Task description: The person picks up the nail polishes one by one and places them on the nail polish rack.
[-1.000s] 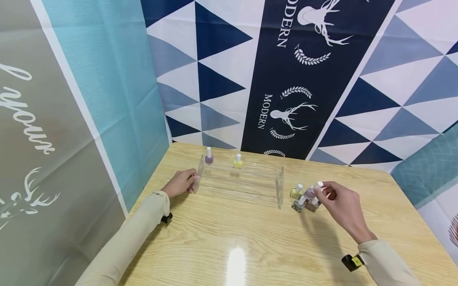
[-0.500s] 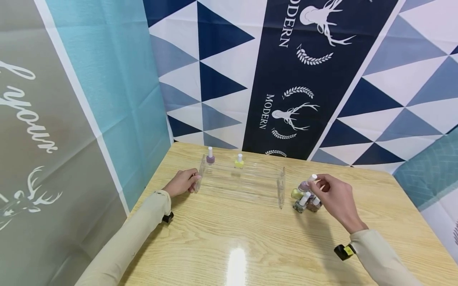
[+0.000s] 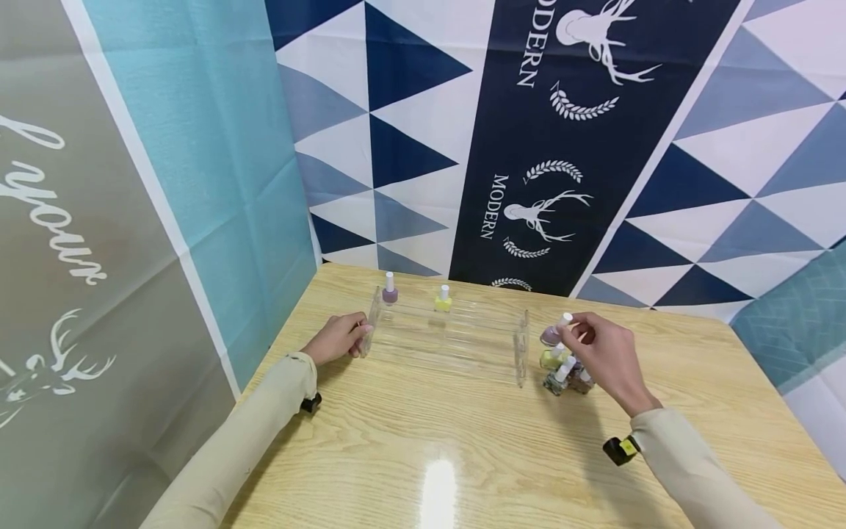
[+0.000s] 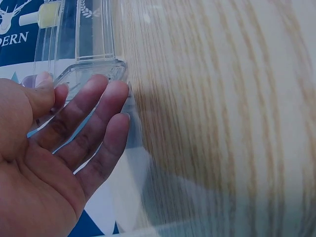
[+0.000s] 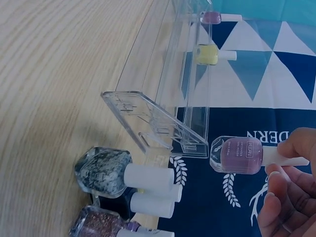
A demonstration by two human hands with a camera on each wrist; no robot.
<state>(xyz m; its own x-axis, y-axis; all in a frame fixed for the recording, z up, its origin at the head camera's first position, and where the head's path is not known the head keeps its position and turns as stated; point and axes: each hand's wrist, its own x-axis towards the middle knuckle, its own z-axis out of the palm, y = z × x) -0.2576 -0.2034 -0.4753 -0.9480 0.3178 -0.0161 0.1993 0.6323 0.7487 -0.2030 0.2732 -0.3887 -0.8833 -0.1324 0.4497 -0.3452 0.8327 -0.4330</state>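
In the head view a clear acrylic tiered rack (image 3: 521,353) stands on the table. My left hand (image 3: 335,338) holds its left end panel, thumb and fingertips at the edge. A purple nail polish bottle (image 3: 390,295) and a yellow nail polish bottle (image 3: 443,303) stand upright on its back tier. Off the rack's right end, my right hand (image 3: 608,356) pinches the white cap of a mauve nail polish bottle (image 5: 242,155), raised and tilted. Just below it are several more bottles, among them a speckled grey nail polish bottle (image 5: 103,170) and a brown glitter nail polish bottle (image 5: 96,222).
The wooden table (image 3: 370,448) reaches toward me in front of the rack. A patterned cloth backdrop (image 3: 410,147) rises behind the table, with a teal and grey cloth (image 3: 198,184) along the left side.
My right hand has lifted the mauve nail polish bottle from the cluster and moved it left and away from me, toward the rack's right end. My left hand stays on the rack.
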